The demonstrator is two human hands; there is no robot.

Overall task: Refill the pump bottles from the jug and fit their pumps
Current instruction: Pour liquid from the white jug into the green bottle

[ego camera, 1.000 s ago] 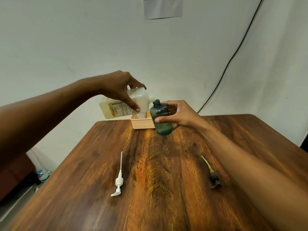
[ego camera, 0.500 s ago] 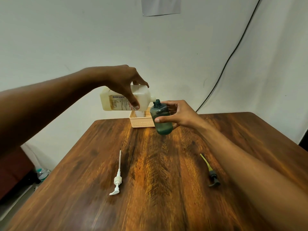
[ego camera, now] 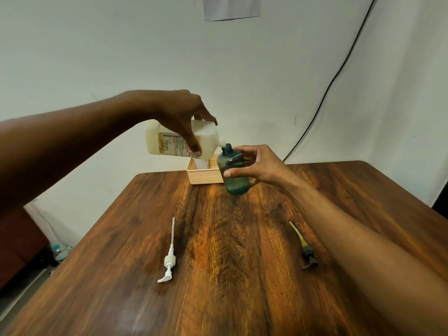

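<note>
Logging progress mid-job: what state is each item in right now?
jug: tipped on its side, spout at the green bottle mouth, gripped by the left hand.
green bottle: open, no pump, tilted, held off the table by the right hand.
white pump: lying loose on the table, unfitted.
dark pump: lying loose on the table, unfitted.
basket: upright at the table's far edge, something white inside.

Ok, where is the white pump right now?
In the head view, the white pump lies flat on the wooden table, left of centre, untouched, with the dark pump across from it on the right.
</note>
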